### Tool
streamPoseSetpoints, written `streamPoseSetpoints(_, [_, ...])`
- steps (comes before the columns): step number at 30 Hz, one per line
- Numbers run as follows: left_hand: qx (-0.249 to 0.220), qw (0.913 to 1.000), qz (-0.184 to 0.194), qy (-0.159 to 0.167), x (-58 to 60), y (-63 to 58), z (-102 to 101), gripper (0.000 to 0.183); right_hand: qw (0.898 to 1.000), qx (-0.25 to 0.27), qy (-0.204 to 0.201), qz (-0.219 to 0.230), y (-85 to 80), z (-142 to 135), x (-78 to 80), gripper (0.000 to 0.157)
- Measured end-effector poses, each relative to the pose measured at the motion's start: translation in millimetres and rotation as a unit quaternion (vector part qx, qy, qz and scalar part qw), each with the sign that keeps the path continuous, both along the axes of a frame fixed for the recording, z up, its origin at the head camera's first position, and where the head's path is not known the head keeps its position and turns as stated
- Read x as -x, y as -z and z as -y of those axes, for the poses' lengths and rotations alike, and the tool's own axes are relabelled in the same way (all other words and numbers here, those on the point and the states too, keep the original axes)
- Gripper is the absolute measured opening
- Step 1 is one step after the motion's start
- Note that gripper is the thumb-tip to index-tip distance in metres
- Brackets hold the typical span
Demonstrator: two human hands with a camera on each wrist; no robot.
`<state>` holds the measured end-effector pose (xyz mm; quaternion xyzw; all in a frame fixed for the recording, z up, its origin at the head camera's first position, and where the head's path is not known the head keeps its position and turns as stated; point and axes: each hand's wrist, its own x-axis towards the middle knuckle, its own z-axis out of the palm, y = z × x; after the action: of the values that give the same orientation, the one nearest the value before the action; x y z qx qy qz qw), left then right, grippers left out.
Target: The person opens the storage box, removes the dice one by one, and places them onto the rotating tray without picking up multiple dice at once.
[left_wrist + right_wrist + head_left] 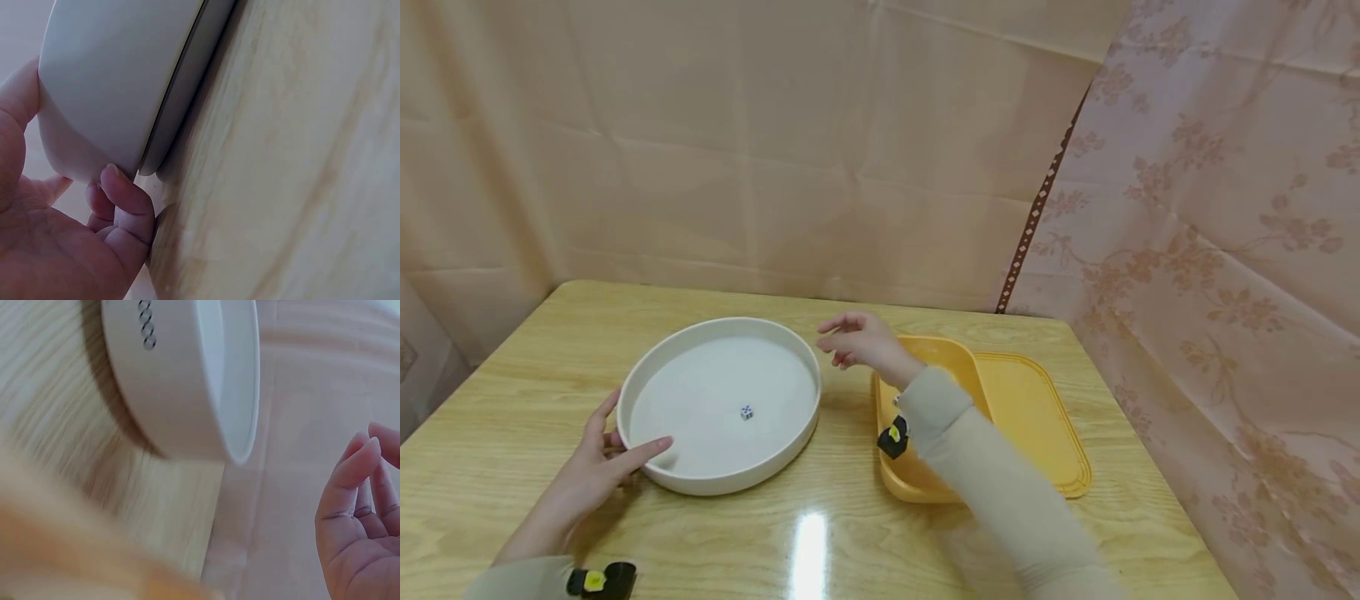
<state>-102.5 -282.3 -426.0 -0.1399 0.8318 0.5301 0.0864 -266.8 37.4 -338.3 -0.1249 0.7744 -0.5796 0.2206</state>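
"How many dice can you see?"
"One for sure: a die (pixel 747 412) with blue pips, lying in the tray (pixel 692 392), a little toward its near side. A small whitish thing (pixel 896 401) shows in the bin (pixel 917 490), but the sleeve (pixel 992 475) half covers it, so I can't tell what it is."
"And how many trays and bins?"
"One of each. The tray is white and round, the bin yellow, to its right and apart from it. One flat yellow panel (pixel 1033 417) lies just beside the bin, on its right. All three are on one table (pixel 722 542)."
"What are the two hands doing?"
"The left hand (pixel 598 471) grips the tray's rim at the near left, thumb over the edge inside, fingers against the outer wall. The right hand (pixel 868 340) is in the air between tray and bin, touching neither, its fingers bent."
"Is it pinching anything?"
"I can't tell. The fingertips look close together from the right wrist, and nothing shows between them, yet something small could be hidden."
"What else comes in twos?"
"Two cloths behind: a plain beige one (pixel 775 167) and a flowered pink one (pixel 1225 250)."
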Motion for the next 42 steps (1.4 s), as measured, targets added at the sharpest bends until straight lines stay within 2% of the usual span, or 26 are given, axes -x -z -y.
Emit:
streamPoseSetpoints(7, [-0.003,1.0000,-0.001,-0.001,0.6,0.2,-0.7,0.112,1.000,-0.017,0.019,0.002,-1.8,-34.0,3.8,0.027])
streamPoseSetpoints(18, [-0.003,0.9999,0.008,-0.010,-0.9,3.0,0.6,0.115,0.999,-0.023,0.036,0.001,0.6,-75.2,5.3,0.030])
streamPoseSetpoints(25, [-0.005,1.0000,0.003,-0.008,-1.4,4.2,0.3,0.114,0.999,-0.025,0.039,0.008,4.4,-90.1,4.8,0.039])
streamPoseSetpoints(32, [-0.004,1.0000,-0.001,-0.001,-1.9,4.2,-0.4,0.114,0.999,-0.021,0.042,0.026,9.8,-100.6,5.3,0.034])
streamPoseSetpoints(42, [0.003,1.0000,-0.003,-0.004,-1.3,3.7,-0.9,0.114,0.998,-0.035,0.032,0.048,26.5,-111.5,7.9,0.039])
